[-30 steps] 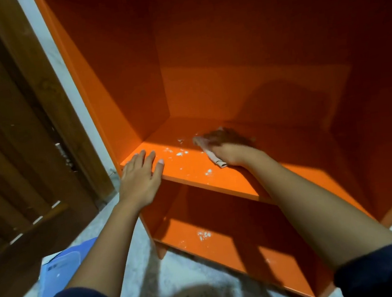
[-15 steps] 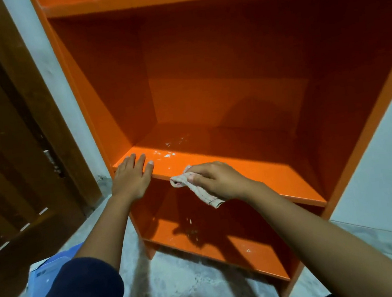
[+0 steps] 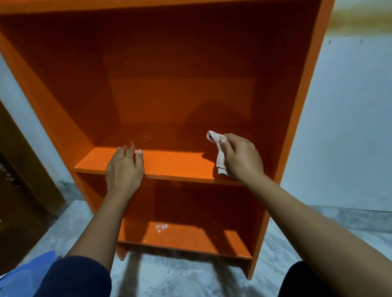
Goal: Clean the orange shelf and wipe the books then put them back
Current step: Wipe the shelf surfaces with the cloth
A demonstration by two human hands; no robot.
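Gripping a small pale woven cloth (image 3: 219, 158), the right hand (image 3: 240, 158) hovers at the front edge of the glossy orange-painted wooden shelf unit (image 3: 167, 163) — fingers clamped on the fabric, its long axis hanging downward. White dust specks (image 3: 139, 140) lie on the middle board, leftward of the cloth, just beyond the left hand (image 3: 124, 170) — flat, fingers apart. No books visible.

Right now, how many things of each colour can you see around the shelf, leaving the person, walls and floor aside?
Orange: 1, the shelf unit
Whitish: 1, the cloth gripped in the right hand
Blue: 1, a flat plastic item on the floor at lower left
Brown: 1, the wooden door
Total: 4. No books in view.
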